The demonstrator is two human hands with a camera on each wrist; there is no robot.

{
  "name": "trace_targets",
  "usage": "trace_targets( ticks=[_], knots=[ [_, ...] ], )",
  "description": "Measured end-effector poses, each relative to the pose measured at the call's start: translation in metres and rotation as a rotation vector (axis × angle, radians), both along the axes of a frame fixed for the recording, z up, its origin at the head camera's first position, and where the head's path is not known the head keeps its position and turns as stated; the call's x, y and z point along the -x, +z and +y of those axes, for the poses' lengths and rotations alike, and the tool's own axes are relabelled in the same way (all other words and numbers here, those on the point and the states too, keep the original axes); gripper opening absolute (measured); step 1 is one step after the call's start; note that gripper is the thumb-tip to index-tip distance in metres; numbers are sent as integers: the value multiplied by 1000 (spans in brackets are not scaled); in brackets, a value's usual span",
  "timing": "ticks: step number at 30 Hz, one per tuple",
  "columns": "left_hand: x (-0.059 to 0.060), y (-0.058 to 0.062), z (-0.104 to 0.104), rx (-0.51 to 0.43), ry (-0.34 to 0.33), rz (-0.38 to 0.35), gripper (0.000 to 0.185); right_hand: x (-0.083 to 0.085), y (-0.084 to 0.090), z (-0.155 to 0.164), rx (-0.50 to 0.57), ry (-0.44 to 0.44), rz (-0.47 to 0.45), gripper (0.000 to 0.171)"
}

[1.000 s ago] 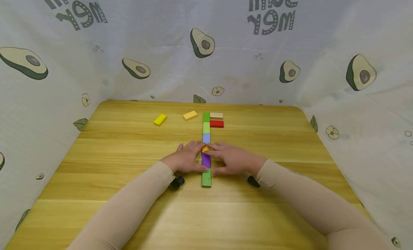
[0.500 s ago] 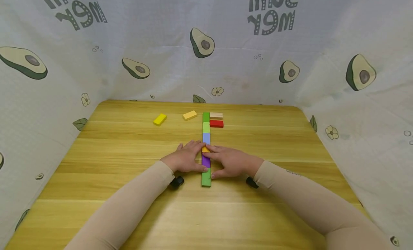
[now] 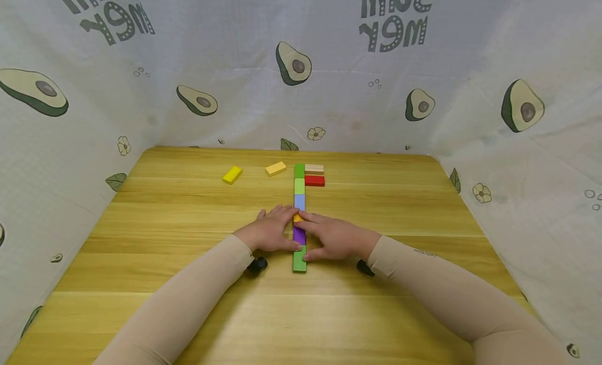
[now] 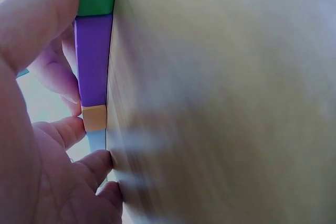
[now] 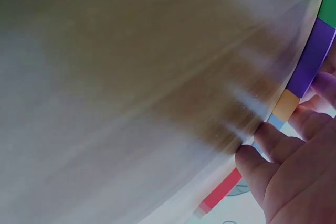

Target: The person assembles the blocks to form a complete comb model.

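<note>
With flat, open fingers the left hand (image 3: 271, 232) and right hand (image 3: 331, 237) press either side of the block row (image 3: 299, 218), apparently straightening it; next likely a gentle, even squeeze.

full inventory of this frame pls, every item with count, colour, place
Row blocks: 6, dark green, light green, blue, orange, purple, green, end to end, table centre.
Red block: 1, right of row, far end.
Pale wood block: 1, behind red.
Orange-yellow block: 1, left of row, far end.
Yellow block: 1, far left.
Table: 1, wooden.
Avocado-print cloth: around table.
Left hand: flat, touching row's left side.
Right hand: flat, touching its right side.
</note>
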State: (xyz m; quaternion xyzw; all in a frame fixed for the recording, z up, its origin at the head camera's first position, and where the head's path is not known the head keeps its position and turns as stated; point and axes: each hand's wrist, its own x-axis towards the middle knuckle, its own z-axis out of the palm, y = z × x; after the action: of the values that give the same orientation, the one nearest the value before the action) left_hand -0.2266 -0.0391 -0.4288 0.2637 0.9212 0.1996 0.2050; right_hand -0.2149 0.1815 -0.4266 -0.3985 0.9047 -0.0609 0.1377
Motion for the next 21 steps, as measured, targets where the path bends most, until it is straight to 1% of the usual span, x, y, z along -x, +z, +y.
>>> trace_targets(
  ticks=[9, 17, 21],
  knots=[
    [1, -4, 0, -5, -1, 2, 95, -3, 5, -3, -3, -18, -28, 91],
    [0, -1, 0, -1, -7, 15, 94, -5, 7, -3, 0, -34, -37, 89],
    [0, -1, 0, 3, -6, 16, 94, -5, 6, -2, 9, -28, -33, 89]
  ],
)
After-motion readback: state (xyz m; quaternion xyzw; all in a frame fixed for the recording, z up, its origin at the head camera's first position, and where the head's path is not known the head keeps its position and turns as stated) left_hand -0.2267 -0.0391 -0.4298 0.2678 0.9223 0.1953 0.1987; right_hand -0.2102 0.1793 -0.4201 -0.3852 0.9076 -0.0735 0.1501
